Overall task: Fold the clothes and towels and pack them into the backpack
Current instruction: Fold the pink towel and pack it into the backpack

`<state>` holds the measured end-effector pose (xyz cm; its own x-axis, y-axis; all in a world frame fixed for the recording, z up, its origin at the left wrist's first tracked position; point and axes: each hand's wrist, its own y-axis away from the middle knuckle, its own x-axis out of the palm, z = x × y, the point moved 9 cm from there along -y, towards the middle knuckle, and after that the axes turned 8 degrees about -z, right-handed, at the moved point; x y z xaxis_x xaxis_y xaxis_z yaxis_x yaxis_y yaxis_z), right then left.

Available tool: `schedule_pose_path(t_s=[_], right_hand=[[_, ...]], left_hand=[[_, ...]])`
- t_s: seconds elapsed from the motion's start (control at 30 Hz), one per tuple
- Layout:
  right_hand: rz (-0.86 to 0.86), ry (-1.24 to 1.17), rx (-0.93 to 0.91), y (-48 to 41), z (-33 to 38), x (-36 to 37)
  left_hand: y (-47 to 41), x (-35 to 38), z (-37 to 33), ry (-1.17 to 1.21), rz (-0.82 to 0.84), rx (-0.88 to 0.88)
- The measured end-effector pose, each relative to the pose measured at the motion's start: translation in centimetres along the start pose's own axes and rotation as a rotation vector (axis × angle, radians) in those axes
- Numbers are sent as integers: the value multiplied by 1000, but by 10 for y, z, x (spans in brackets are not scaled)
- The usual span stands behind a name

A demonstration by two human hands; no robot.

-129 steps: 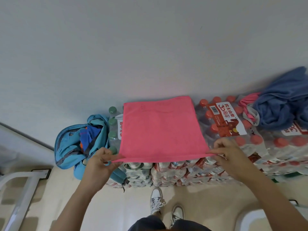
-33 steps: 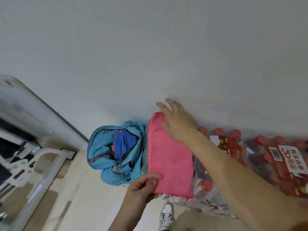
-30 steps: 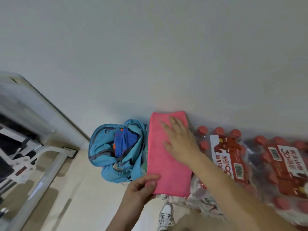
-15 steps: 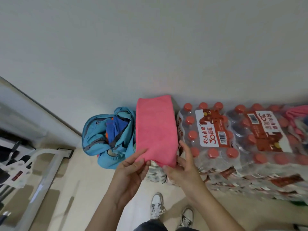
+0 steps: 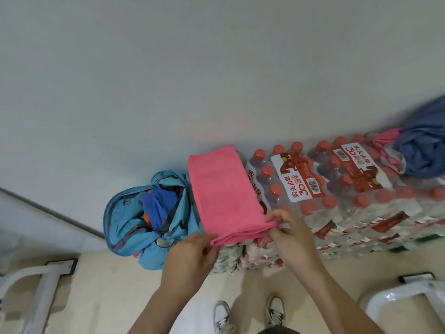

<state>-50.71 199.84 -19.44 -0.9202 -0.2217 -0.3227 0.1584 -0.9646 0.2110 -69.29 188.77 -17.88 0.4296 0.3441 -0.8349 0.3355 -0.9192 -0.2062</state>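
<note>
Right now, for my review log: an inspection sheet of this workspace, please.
Surface: shrink-wrapped packs of red-capped water bottles, stacked against the pale wall.
Job's things: pink towel folded into a long strip on the packs; blue backpack open left of it, blue clothing inside; unfolded blue-grey garment at far right.
Clutter: nothing seen.
Hands: left hand holds the towel's near left corner; right hand pinches its near right corner.
Cables: nothing seen.
Surroundings: beige floor, white metal frames at both lower corners, white sneakers.
</note>
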Motion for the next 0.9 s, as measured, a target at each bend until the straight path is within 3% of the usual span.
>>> schedule_pose_path(t_s=[0.13,0.27,0.37,0.43,0.53,0.6,0.67,0.8,0.9], right_hand=[[-51,38,-12,6,0,1],[-122,32,5,9,3,1],[-172,53,-5,5,6,3],[-122,158,-132,6,18,4],[90,635,-494,18,39,14],[253,889,-597,25,33,29],[322,922,-629,29,29,42],[259,912,-778,25,33,48],[395,948,-765,25,27,52]], left_hand=[[-2,-2,-2,-221,-56,164],[5,24,-38,-209,99,316],[-2,51,-53,-195,192,335],[-12,56,-51,-174,201,329],[-17,49,-50,-139,198,351],[-17,43,-55,-140,195,396],[-18,37,-59,-138,238,396],[-18,27,-57,-160,283,385],[-10,21,-50,-82,348,364]])
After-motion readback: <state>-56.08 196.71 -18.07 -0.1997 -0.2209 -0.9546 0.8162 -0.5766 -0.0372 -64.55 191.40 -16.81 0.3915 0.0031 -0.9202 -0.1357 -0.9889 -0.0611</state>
